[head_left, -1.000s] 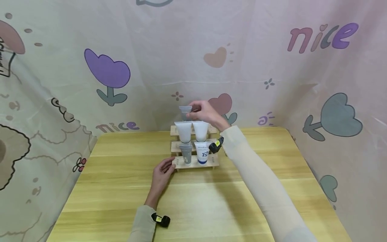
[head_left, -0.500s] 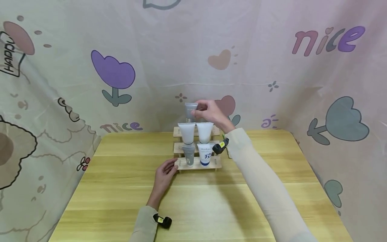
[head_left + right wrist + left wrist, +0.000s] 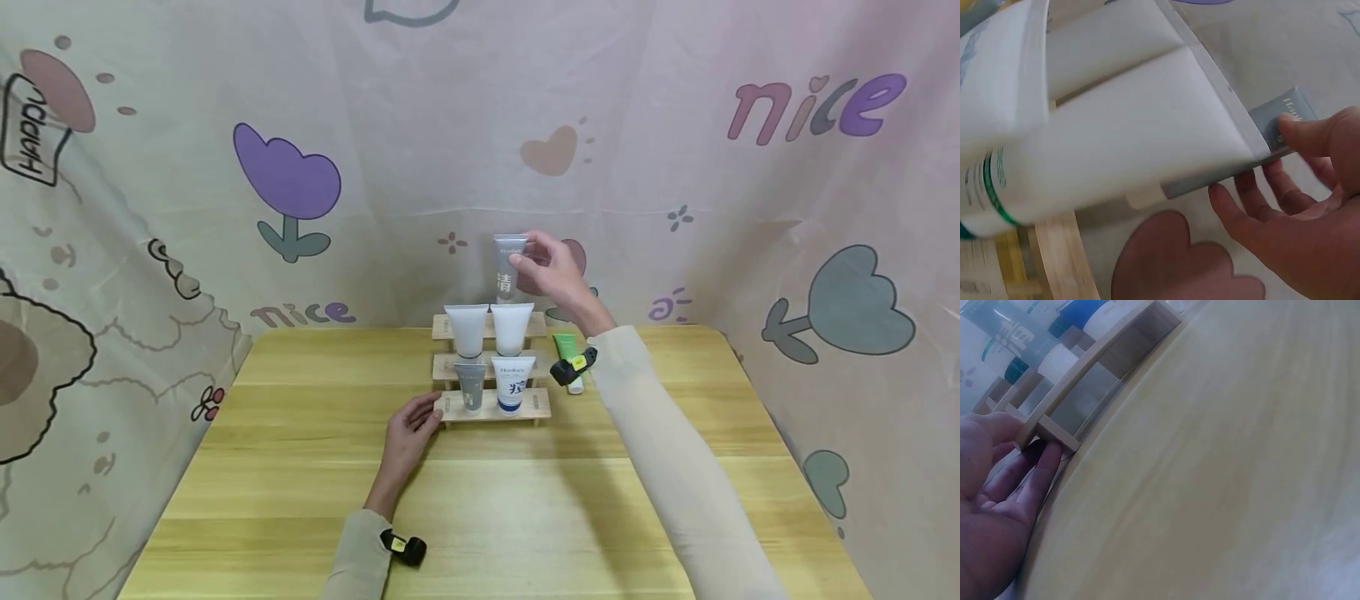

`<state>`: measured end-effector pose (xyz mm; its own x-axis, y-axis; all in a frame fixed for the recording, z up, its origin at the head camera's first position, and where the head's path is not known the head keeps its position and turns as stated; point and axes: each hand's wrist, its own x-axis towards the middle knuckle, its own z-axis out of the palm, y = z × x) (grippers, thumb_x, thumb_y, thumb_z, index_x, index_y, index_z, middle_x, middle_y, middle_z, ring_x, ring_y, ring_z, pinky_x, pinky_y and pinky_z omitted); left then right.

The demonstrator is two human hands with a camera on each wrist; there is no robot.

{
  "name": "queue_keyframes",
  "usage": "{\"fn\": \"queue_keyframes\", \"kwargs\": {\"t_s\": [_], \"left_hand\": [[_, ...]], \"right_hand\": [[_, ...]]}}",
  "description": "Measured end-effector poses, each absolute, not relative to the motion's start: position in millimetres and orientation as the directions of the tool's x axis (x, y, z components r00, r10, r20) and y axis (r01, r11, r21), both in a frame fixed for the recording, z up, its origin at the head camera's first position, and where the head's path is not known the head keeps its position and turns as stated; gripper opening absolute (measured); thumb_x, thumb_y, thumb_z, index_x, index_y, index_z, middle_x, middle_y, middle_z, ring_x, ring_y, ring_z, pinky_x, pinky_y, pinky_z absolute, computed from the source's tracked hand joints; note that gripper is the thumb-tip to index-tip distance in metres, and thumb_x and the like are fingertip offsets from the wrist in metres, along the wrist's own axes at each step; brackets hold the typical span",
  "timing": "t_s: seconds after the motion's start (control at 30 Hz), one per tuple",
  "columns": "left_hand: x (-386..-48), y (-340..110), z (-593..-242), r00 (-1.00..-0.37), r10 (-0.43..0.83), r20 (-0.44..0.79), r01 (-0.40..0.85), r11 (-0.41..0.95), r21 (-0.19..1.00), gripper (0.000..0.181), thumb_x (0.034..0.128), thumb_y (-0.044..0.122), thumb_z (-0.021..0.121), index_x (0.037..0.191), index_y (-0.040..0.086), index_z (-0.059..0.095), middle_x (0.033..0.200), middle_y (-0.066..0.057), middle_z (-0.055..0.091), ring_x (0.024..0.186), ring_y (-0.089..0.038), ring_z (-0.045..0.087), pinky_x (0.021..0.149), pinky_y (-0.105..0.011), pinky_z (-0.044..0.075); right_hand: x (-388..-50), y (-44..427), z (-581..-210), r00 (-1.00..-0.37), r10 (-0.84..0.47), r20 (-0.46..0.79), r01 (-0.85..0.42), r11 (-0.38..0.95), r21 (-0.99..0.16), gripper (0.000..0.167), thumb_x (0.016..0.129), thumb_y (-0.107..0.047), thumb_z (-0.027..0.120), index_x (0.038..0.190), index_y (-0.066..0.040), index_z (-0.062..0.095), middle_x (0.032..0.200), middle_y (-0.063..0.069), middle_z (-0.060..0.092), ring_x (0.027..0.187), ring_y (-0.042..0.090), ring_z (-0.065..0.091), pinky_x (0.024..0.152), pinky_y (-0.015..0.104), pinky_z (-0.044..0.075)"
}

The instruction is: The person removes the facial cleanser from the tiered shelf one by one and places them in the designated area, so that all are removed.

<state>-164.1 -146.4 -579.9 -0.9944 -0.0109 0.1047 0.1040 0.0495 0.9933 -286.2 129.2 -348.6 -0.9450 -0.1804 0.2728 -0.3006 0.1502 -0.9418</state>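
Observation:
In the head view a three-tier wooden rack [image 3: 537, 405] bears upright tubes: two white ones [image 3: 467, 330] on the middle tier, a small grey one [image 3: 472, 386] and a white-and-blue one [image 3: 512, 379] on the lowest. The right hand [image 3: 558, 273] pinches another grey tube [image 3: 506, 265] upright at the top tier, behind the right white tube; its lower end is hidden. The right wrist view shows thumb and fingers on either side of this tube [image 3: 1266, 125]. The left hand [image 3: 997, 494] grips the rack's front left corner, thumb above and fingers by the leg [image 3: 1059, 433].
A green-and-white tube [image 3: 567, 347] lies on the wooden table [image 3: 300, 467] to the right of the rack, partly covered by the right wrist's camera. A printed cloth [image 3: 420, 125] hangs behind the table and along both sides.
The right hand has carried the grey tube to the right, from behind the left white tube to behind the right one. More of the green tube shows. The left hand keeps its place on the rack.

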Motion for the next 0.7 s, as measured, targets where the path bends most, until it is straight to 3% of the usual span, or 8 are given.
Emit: {"fn": "queue_keyframes", "kwargs": {"t_s": [0.1, 0.33, 0.5, 0.7], "left_hand": [[-164, -147, -580, -0.995, -0.008, 0.096, 0.096, 0.056, 0.994, 0.032, 0.0977, 0.002, 0.069, 0.129, -0.002, 0.067, 0.133, -0.019, 0.065, 0.122, -0.034, 0.061, 0.094, -0.018, 0.053], [-162, -150, -581, -0.994, -0.013, 0.108, 0.107, 0.057, 0.993, 0.029, 0.0972, 0.004, 0.071, 0.126, 0.000, 0.069, 0.130, -0.016, 0.067, 0.119, -0.031, 0.063, 0.094, -0.020, 0.053], [-160, -149, -583, -0.995, -0.018, 0.100, 0.099, 0.076, 0.992, 0.030, 0.0971, 0.001, 0.070, 0.127, -0.001, 0.069, 0.131, -0.017, 0.067, 0.120, -0.033, 0.062, 0.097, -0.022, 0.053], [-157, -145, -568, -0.995, -0.004, 0.099, 0.099, 0.092, 0.991, 0.031, 0.0986, -0.002, 0.066, 0.129, -0.006, 0.065, 0.134, -0.022, 0.064, 0.124, -0.039, 0.060, 0.101, -0.026, 0.052]], "right_hand": [[-285, 139, -352, -0.940, -0.158, 0.301, -0.319, 0.103, -0.942, 0.028, 0.100, -0.002, 0.064, 0.127, 0.005, 0.057, 0.115, 0.020, 0.064, 0.114, 0.029, 0.061, 0.106, 0.042, 0.048], [-277, 157, -366, -0.956, -0.133, 0.262, -0.267, 0.016, -0.964, 0.024, 0.106, -0.010, 0.058, 0.129, -0.008, 0.054, 0.120, 0.011, 0.061, 0.124, 0.029, 0.056, 0.103, 0.056, 0.051], [-265, 170, -377, -0.962, -0.145, 0.230, -0.235, 0.019, -0.972, 0.029, 0.108, -0.014, 0.054, 0.135, -0.005, 0.048, 0.128, 0.013, 0.057, 0.131, 0.034, 0.051, 0.100, 0.067, 0.048], [-259, 181, -385, -0.961, -0.129, 0.243, -0.255, 0.085, -0.963, 0.033, 0.109, -0.017, 0.051, 0.138, -0.003, 0.044, 0.130, 0.019, 0.054, 0.124, 0.037, 0.054, 0.099, 0.067, 0.048]]}}
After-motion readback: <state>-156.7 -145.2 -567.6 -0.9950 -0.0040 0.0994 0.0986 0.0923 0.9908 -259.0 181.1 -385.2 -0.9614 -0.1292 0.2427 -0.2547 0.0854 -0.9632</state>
